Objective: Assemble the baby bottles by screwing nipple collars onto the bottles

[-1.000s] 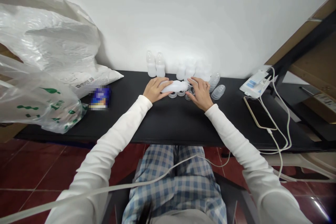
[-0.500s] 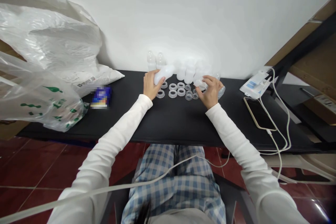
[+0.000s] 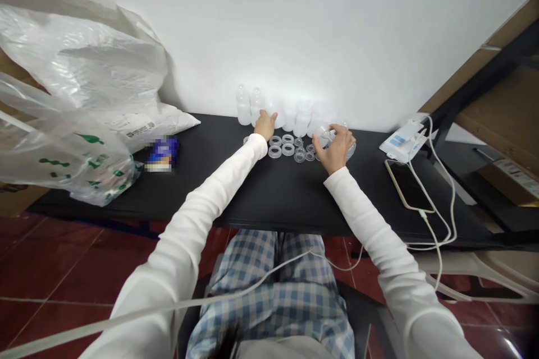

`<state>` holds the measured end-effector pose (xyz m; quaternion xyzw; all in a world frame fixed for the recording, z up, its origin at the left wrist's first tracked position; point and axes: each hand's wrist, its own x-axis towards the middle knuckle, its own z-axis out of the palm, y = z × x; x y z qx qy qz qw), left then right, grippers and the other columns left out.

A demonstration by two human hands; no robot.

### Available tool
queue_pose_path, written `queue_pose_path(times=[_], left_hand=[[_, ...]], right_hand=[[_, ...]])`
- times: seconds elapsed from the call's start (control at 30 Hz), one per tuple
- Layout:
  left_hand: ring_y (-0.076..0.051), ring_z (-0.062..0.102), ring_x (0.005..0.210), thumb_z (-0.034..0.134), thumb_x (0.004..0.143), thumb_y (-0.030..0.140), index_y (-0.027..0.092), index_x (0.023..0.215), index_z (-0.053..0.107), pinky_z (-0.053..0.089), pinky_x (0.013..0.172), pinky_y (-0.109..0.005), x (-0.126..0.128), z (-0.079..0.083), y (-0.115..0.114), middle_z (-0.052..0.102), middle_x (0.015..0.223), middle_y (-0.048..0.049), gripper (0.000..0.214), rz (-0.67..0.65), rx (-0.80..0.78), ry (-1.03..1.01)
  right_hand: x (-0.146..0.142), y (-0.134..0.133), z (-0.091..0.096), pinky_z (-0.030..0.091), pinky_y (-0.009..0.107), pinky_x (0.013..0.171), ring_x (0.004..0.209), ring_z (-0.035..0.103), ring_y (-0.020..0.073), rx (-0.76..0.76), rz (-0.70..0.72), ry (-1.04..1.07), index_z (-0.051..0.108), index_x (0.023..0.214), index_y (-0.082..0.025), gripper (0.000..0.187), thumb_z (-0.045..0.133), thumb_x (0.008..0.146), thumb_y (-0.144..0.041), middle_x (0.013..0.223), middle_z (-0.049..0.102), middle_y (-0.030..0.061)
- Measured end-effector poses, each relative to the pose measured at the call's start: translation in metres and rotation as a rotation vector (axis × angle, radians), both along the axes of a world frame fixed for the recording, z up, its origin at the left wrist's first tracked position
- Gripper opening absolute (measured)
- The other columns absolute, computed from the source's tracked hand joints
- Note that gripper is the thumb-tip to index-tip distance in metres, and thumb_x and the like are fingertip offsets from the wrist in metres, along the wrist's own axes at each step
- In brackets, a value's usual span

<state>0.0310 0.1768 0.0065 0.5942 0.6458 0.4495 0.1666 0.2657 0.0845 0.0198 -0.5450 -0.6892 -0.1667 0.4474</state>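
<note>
At the back of the desk, my left hand (image 3: 265, 125) is closed around a white, translucent baby bottle (image 3: 277, 111), which stands upright in a row against the wall; the fingers partly hide it. Left of it stand two bottles (image 3: 243, 111) with clear domed caps, and several uncapped bottles (image 3: 302, 120) are to its right. My right hand (image 3: 336, 148) pinches a clear domed cap (image 3: 323, 134) between thumb and fingers. Between my hands lie several screw rings (image 3: 275, 151) and small clear nipples (image 3: 300, 155). More clear caps (image 3: 351, 150) are partly hidden behind my right hand.
Large plastic bags (image 3: 84, 61) and a blurred blue packet (image 3: 163, 152) occupy the desk's left side. To the right lie a phone (image 3: 408, 185) with a cable and a white packet (image 3: 402, 140). A cable (image 3: 248, 289) crosses over my lap.
My left hand has moved back and right, and the bottle it held tilted now stands upright in the row. My right hand keeps the clear cap in nearly the same place.
</note>
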Motion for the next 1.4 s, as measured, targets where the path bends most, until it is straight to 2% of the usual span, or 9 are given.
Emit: queue_pose_path(times=[0.2, 0.37, 0.6, 0.77, 0.87, 1.0, 1.2, 1.3, 1.4], left_hand=[[-0.041, 0.062, 0.123, 0.06, 0.093, 0.032, 0.006, 0.132, 0.042, 0.045, 0.103, -0.058, 0.01, -0.014, 0.013, 0.061, 0.123, -0.0314, 0.05, -0.019, -0.04, 0.063], [-0.038, 0.061, 0.125, 0.056, 0.094, 0.027, 0.002, 0.137, 0.039, 0.046, 0.104, -0.053, 0.016, -0.002, 0.02, 0.059, 0.129, -0.0344, 0.053, -0.058, -0.189, 0.121], [-0.038, 0.063, 0.122, 0.061, 0.09, 0.023, 0.004, 0.128, 0.05, 0.046, 0.106, -0.052, 0.016, 0.009, 0.022, 0.064, 0.124, -0.0303, 0.044, -0.147, -0.216, 0.125], [-0.032, 0.051, 0.138, 0.052, 0.094, 0.021, 0.005, 0.142, 0.041, 0.039, 0.116, -0.047, 0.014, 0.006, -0.022, 0.044, 0.15, -0.0283, 0.051, -0.139, 0.004, 0.045], [-0.026, 0.057, 0.13, 0.038, 0.103, 0.038, 0.012, 0.143, 0.042, 0.042, 0.114, -0.042, 0.02, 0.002, -0.071, 0.05, 0.147, -0.0213, 0.048, -0.382, 0.249, -0.02], [-0.024, 0.054, 0.134, 0.026, 0.105, 0.052, 0.017, 0.146, 0.042, 0.042, 0.115, -0.04, 0.027, -0.004, -0.119, 0.055, 0.144, -0.0166, 0.056, -0.711, 0.313, -0.042], [-0.025, 0.058, 0.127, 0.026, 0.1, 0.067, 0.014, 0.134, 0.053, 0.044, 0.112, -0.041, 0.028, -0.01, -0.124, 0.061, 0.136, -0.0177, 0.069, -0.695, 0.278, -0.11], [-0.021, 0.068, 0.097, 0.024, 0.097, 0.072, 0.016, 0.118, 0.06, 0.054, 0.093, -0.038, 0.031, -0.013, -0.123, 0.071, 0.105, -0.0128, 0.07, -0.628, 0.187, -0.173], [-0.016, 0.062, 0.063, 0.018, 0.097, 0.074, 0.018, 0.091, 0.059, 0.054, 0.067, -0.032, 0.034, -0.016, -0.125, 0.066, 0.072, -0.0054, 0.07, -0.587, 0.052, -0.295]], right_hand=[[-0.006, -0.003, 0.001, 0.039, 0.054, 0.096, 0.103, 0.055, 0.034, -0.028, 0.031, 0.007, 0.054, 0.121, -0.018, 0.048, 0.052, 0.089, -0.053, 0.112, 0.062, 0.0174], [-0.007, -0.005, 0.001, 0.038, 0.053, 0.096, 0.104, 0.054, 0.0339, -0.071, 0.049, -0.014, 0.053, 0.122, -0.019, 0.046, 0.051, 0.09, -0.052, 0.112, 0.063, 0.0165], [-0.005, -0.003, -0.002, 0.039, 0.048, 0.092, 0.101, 0.057, 0.0316, -0.054, 0.036, -0.081, 0.053, 0.123, -0.017, 0.047, 0.049, 0.093, -0.054, 0.109, 0.064, 0.0151], [-0.007, -0.003, -0.007, 0.043, 0.048, 0.091, 0.1, 0.058, 0.0295, -0.023, 0.14, -0.061, 0.05, 0.129, -0.017, 0.051, 0.056, 0.093, -0.053, 0.108, 0.065, 0.0131], [-0.01, -0.003, -0.014, 0.048, 0.048, 0.091, 0.097, 0.061, 0.0275, -0.028, 0.334, -0.058, 0.043, 0.137, -0.017, 0.059, 0.06, 0.092, -0.052, 0.111, 0.065, 0.0132], [-0.015, -0.005, -0.022, 0.055, 0.045, 0.083, 0.094, 0.065, 0.0274, -0.061, 0.586, -0.126, 0.053, 0.122, -0.019, 0.049, 0.062, 0.091, -0.056, 0.106, 0.067, 0.0131], [-0.015, -0.008, -0.016, 0.054, 0.043, 0.079, 0.083, 0.066, 0.0257, -0.181, 0.616, -0.189, 0.061, 0.116, -0.019, 0.048, 0.061, 0.09, -0.059, 0.093, 0.07, 0.0097], [-0.014, -0.009, -0.014, 0.054, 0.042, 0.082, 0.085, 0.065, 0.0253, -0.205, 0.647, -0.169, 0.058, 0.125, -0.019, 0.049, 0.056, 0.094, -0.057, 0.094, 0.07, 0.0092], [-0.017, -0.011, -0.014, 0.054, 0.042, 0.083, 0.087, 0.065, 0.024, -0.196, 0.708, -0.098, 0.053, 0.131, -0.019, 0.047, 0.051, 0.098, -0.052, 0.098, 0.07, 0.0093]])
